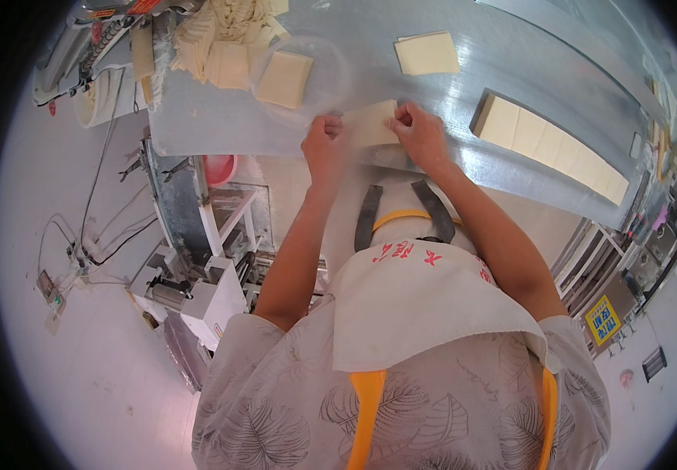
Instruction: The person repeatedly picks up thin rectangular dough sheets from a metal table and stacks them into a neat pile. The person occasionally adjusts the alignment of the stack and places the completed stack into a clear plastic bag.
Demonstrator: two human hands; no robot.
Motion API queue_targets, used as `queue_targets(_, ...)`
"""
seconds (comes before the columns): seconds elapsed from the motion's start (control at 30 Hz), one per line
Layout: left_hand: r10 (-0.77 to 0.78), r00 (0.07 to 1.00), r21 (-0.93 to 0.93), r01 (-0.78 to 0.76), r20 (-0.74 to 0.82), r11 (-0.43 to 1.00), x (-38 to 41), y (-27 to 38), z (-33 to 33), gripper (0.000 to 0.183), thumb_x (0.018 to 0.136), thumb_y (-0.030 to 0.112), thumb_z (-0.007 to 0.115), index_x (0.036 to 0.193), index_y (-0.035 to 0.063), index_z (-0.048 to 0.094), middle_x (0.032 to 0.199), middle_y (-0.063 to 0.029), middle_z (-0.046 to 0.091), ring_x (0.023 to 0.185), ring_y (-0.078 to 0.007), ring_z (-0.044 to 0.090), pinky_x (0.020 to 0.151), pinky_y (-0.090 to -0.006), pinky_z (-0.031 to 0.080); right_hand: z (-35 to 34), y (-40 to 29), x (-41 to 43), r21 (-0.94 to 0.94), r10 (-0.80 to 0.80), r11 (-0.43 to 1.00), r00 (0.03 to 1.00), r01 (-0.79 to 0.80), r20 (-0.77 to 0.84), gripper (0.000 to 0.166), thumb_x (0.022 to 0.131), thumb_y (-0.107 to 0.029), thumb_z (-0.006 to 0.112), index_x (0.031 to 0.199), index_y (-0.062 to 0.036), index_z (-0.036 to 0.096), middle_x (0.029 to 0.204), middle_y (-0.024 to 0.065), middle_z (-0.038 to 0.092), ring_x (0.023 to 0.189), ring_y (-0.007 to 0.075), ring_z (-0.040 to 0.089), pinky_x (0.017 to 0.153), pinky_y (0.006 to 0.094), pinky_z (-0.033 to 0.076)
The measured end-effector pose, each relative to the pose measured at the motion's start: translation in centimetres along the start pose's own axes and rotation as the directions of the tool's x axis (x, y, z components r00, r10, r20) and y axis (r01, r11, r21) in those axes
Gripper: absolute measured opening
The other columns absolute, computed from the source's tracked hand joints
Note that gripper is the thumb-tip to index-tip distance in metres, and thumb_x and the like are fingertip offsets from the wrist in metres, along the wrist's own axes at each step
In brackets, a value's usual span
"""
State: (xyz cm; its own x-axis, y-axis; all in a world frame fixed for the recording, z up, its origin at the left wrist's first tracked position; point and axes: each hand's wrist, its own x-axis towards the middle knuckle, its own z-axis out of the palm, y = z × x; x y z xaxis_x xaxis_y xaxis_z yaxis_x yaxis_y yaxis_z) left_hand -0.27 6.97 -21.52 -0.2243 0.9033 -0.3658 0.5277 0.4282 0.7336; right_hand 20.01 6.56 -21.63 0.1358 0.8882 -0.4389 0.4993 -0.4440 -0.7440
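My left hand and my right hand are at the near edge of a metal worktable. Between them is a pale, square stack of dough wrappers. My right fingers and thumb pinch its right side. At its left edge my left fingers are curled, though a hazy patch blurs the contact there. Just beyond my left hand lies another wrapper stack. Farther off, to the right, sits a third stack.
A long row of wrapper stacks runs along the table's right side. Loose, folded dough sheets are heaped at the far left, beside a machine and a wooden-coloured roller. A red basin shows below the table edge.
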Motion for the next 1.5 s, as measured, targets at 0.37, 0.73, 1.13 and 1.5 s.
queue_targets(0.37, 0.065, 0.996, 0.129, -0.073, 0.06, 0.989, -0.7, 0.9, 0.0, 0.023, 0.092, 0.02, 0.082, 0.105, 0.0008, 0.078, 0.092, -0.0148, 0.081, 0.083, -0.0269, 0.079, 0.08, -0.0379, 0.06, -1.1, 0.3, -0.9, -0.017, -0.066, 0.998, 0.994, 0.065, -0.088, 0.02, 0.093, -0.018, 0.079, 0.103, -0.0024, 0.071, 0.093, 0.0166, 0.076, 0.085, 0.0352, 0.074, 0.078, 0.0441, 0.058)
queue_targets(0.73, -0.008, 0.995, -0.02, 0.01, 0.098, 1.0, -6.6, 0.8, 0.3, 0.024, 0.102, 0.023, 0.074, 0.11, 0.0011, 0.074, 0.095, -0.0105, 0.078, 0.084, -0.0208, 0.074, 0.081, -0.0364, 0.058, -18.3, 9.3, 2.8, -0.466, -0.531, 0.776, 0.839, 0.425, -0.118, 0.02, 0.097, -0.005, 0.067, 0.117, -0.0054, 0.07, 0.113, 0.0142, 0.072, 0.111, 0.0393, 0.064, 0.096, 0.0486, 0.054)
queue_targets(1.13, -0.18, 0.608, -0.52, 0.77, 0.773, 0.368, -17.7, -0.2, 17.8, 0.044, 0.101, 0.024, 0.079, 0.131, -0.003, 0.061, 0.13, -0.0119, 0.067, 0.12, -0.0203, 0.064, 0.105, -0.0371, 0.053, -17.4, 10.3, 1.8, -0.575, -0.418, 0.643, 0.861, 0.506, 0.291, 0.017, 0.103, -0.02, 0.064, 0.109, -0.0045, 0.069, 0.107, 0.0165, 0.072, 0.109, 0.0393, 0.066, 0.095, 0.0516, 0.051)
queue_targets(1.5, -0.29, 0.809, -0.691, 0.587, 0.511, 0.421, -22.5, 0.8, 17.6, 0.05, 0.101, 0.011, 0.076, 0.144, -0.0032, 0.056, 0.137, -0.0121, 0.068, 0.126, -0.0247, 0.067, 0.109, -0.0403, 0.055, -14.4, 14.4, -9.6, -0.239, -0.121, 0.955, 0.965, 0.177, 0.233, 0.022, 0.104, -0.022, 0.066, 0.114, -0.0028, 0.073, 0.106, 0.0154, 0.076, 0.095, 0.0321, 0.074, 0.085, 0.0433, 0.057)
